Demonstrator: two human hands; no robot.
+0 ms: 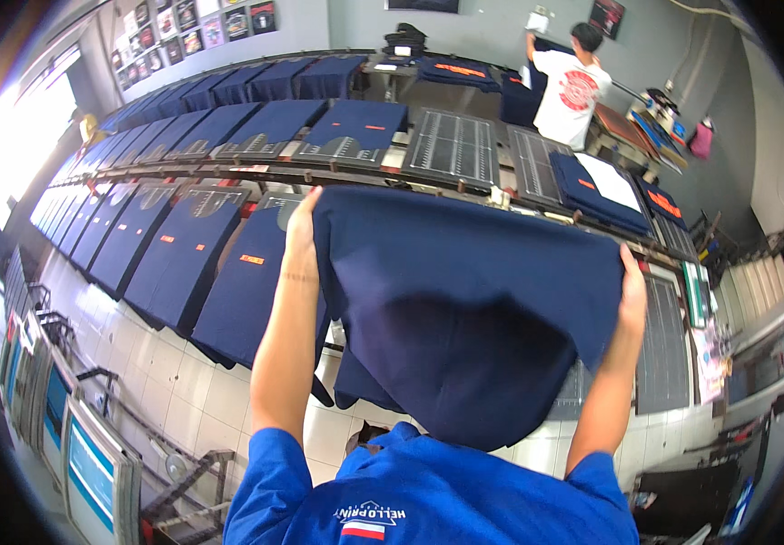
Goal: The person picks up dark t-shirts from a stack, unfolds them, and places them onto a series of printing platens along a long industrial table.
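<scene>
A dark navy T-shirt (473, 245) hangs stretched between my two hands in front of me. My left hand (303, 222) is closed on its upper left corner, with the forearm reaching up from below. At the right corner, my right hand (631, 286) grips the cloth, its fingers partly hidden by the fabric. The shirt's lower part droops in a wide fold toward my chest. Just left of my left arm, another navy shirt (245, 295) with a small orange print lies on a board. To the right, a bare grey printing board (664, 331) shows beyond my right hand.
Long rows of boards with navy shirts (151, 263) run to the left. Bare boards (452, 145) stand behind my shirt. A person in a white shirt (571, 91) works at the back right, near folded navy shirts (599, 195). Framed screens (92, 472) lean at lower left.
</scene>
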